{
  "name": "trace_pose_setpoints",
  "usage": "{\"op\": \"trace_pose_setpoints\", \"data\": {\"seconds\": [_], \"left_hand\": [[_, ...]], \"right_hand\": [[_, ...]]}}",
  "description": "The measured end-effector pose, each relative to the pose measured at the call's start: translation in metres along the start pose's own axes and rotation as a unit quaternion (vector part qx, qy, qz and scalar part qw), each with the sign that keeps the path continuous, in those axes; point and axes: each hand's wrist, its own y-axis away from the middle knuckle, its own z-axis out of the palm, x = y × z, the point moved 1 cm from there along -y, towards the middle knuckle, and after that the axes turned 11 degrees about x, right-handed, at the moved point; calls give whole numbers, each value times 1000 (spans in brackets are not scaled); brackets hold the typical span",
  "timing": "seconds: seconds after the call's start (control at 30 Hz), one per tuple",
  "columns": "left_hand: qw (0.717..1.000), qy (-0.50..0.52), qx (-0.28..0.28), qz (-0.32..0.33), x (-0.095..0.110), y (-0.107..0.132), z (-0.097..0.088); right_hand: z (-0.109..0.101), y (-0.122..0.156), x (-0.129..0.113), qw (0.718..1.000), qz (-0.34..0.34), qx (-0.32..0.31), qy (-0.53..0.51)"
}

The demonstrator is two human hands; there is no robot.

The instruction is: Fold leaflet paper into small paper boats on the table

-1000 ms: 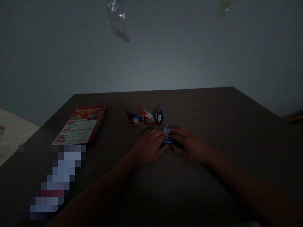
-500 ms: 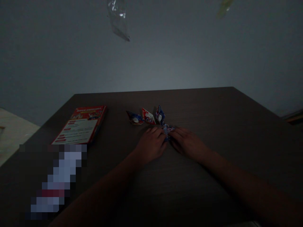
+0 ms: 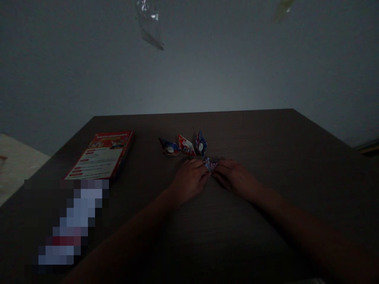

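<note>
Between my two hands is a small piece of folded printed paper (image 3: pixel 210 164), patterned in blue, white and red. My left hand (image 3: pixel 191 177) closes on its left side, and my right hand (image 3: pixel 233 177) grips the right side. Fingers cover much of the piece. Just beyond them three folded paper shapes stand in a row on the table: a dark blue one (image 3: pixel 169 147) at left, a red and white one (image 3: pixel 186 145) in the middle, and a blue one (image 3: pixel 201 144) at right.
A stack of red and white printed sheets or booklets (image 3: pixel 99 156) lies on the dark table (image 3: pixel 251 134) at left. Nearer me is a pixelated patch (image 3: pixel 79 213). A clear plastic bag (image 3: pixel 150 23) hangs against the grey wall (image 3: pixel 222 59) behind the table.
The folded paper between my hands has shifted slightly, showing less blue at its near edge. Both hands stay almost in place. The three standing shapes rest as before.
</note>
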Motion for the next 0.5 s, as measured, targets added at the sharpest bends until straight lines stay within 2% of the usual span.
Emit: {"op": "trace_pose_setpoints", "data": {"seconds": [0.2,0.5], "left_hand": [[999,8,-22,-48,0,-2,-1],[995,17,-55,-77,-4,-9,2]], "right_hand": [[0,-2,6,998,39,-22,-40],[1,-5,9,993,105,-8,-59]]}}
